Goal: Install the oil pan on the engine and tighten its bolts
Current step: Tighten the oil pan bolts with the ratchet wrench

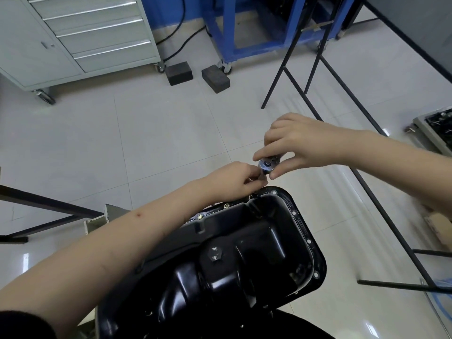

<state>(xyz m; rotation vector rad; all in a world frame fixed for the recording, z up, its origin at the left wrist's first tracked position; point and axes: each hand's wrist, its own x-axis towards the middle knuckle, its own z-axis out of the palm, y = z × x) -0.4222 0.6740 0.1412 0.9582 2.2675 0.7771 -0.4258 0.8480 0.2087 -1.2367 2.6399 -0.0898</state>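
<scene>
You have one black oil pan (244,253) near you, one ratchet (267,165), two yellowish bolts (200,216) on its far flange, two dark blocks (179,73) far off, two hands (300,143).

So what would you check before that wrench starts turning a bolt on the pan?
1. Pan lying on the engine: ok, its flange looks flat, though the engine is mostly hidden.
2. Bolts in the flange: ok on the far left edge, where two gold heads show; several holes on the right edge look empty, not ok.
3. Ratchet held: ok, right hand pinches its head.
4. Socket seated on a bolt: cannot tell, left hand covers the part below the head.
5. Ratchet direction set to tighten: cannot tell.
</scene>
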